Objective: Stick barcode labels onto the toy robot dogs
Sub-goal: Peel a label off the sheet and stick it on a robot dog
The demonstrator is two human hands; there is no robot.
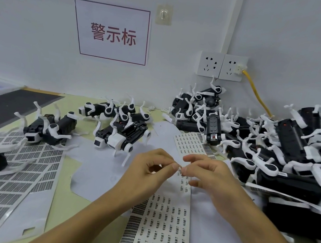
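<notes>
**Barcode label pinched between both hands above the sheet**

Barcode label [180, 170]: a tiny sticker, held at the meeting point of both hands just above the label sheet [163, 219] that lies nearest on the table. The left hand [149, 171] pinches it with thumb and forefinger curled in; the right hand [207, 175] nips the other edge, its remaining fingers loosely bent. The label looks featherlight, limp and tacky on one face, so it is best held by its very edge to keep it from folding onto itself or sticking to skin.

Just beyond the hands lies a toy robot dog [122, 137] on its back, belly panel up. It looks light and rigid, though its thin white legs seem fragile; grasp the black body. Farther right, a heap of dogs [283, 145] reaches the wall.
</notes>
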